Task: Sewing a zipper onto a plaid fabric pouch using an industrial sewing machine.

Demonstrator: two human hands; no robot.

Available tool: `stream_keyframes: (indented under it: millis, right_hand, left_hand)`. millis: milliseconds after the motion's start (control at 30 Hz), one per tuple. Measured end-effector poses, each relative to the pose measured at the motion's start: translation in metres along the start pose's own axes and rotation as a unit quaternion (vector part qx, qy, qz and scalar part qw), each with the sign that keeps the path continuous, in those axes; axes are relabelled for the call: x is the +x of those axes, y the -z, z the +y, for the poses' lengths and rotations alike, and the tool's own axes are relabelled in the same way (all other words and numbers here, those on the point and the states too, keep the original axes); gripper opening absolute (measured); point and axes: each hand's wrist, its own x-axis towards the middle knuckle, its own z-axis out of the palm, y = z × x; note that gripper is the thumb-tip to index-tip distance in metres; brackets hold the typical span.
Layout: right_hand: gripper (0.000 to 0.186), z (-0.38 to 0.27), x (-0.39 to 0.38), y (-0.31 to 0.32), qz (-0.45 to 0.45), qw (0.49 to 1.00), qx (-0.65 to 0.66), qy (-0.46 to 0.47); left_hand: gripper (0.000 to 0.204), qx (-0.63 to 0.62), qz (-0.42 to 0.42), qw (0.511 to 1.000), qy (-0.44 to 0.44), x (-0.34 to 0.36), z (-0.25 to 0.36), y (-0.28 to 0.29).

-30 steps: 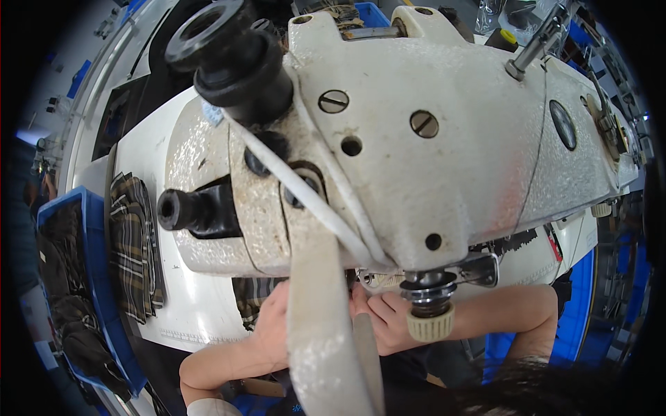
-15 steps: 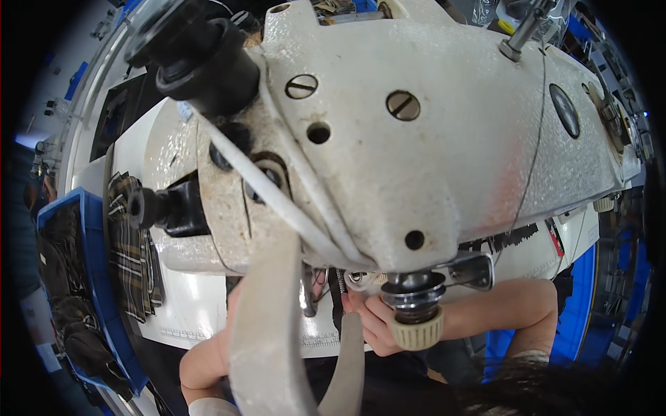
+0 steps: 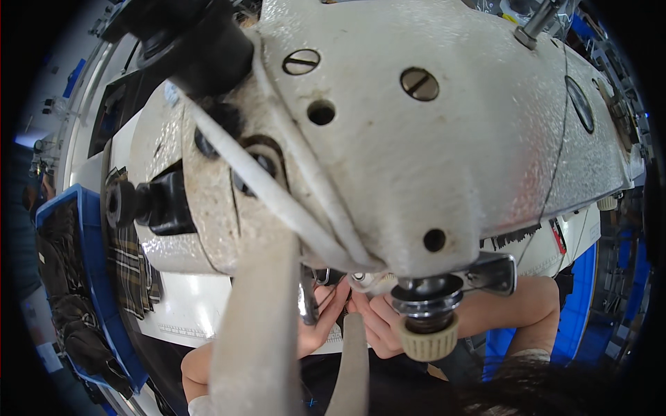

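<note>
Seen from above, close: white sewing machine head point(image 3: 430, 139) filling the frame. Low centre, beneath it, left hand point(image 3: 320, 320) and right hand point(image 3: 378, 320) met fingertip to fingertip at the needle area, fingers curled; grip impossible to tell. Pale tape point(image 3: 260, 326) hung down in front. Work apparently mid-way, nothing visibly finished.

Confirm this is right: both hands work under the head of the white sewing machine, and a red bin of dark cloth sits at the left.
Wrong colour. The head view shows the bin is blue. Otherwise right: left hand and right hand work under the white sewing machine.
</note>
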Motion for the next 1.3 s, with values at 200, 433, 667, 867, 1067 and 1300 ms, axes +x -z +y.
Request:
stream_keyframes:
  millis: [200, 433, 667, 867, 1067, 1300]
  right_hand:
    - [0.032, -0.010, -0.001, -0.010, 0.021, 0.999, 0.008, -0.035]
    - [0.033, -0.009, -0.007, -0.010, -0.003, 0.997, -0.019, -0.077]
    - [0.013, 0.011, 0.004, -0.024, -0.011, 0.996, 0.046, -0.075]
    - [0.016, 0.027, 0.009, -0.038, -0.051, 0.995, 0.055, -0.066]
    - [0.016, 0.034, 0.012, -0.042, -0.037, 0.994, 0.054, -0.083]
    - [0.029, 0.034, 0.011, -0.028, -0.031, 0.995, 0.037, -0.082]
  left_hand:
    - [0.056, -0.023, 0.006, 1.000, 0.007, -0.001, -0.003, -0.007]
    - [0.053, -0.104, 0.043, 0.993, 0.037, 0.010, -0.010, -0.016]
    - [0.033, -0.202, 0.127, 0.969, 0.061, -0.007, -0.026, -0.044]
    - [0.033, -0.144, 0.157, 0.975, 0.068, 0.001, -0.049, -0.058]
    - [0.035, -0.008, 0.137, 0.986, 0.098, 0.006, -0.049, -0.034]
    - [0.035, 0.035, 0.007, 0.994, 0.099, -0.031, -0.067, -0.003]
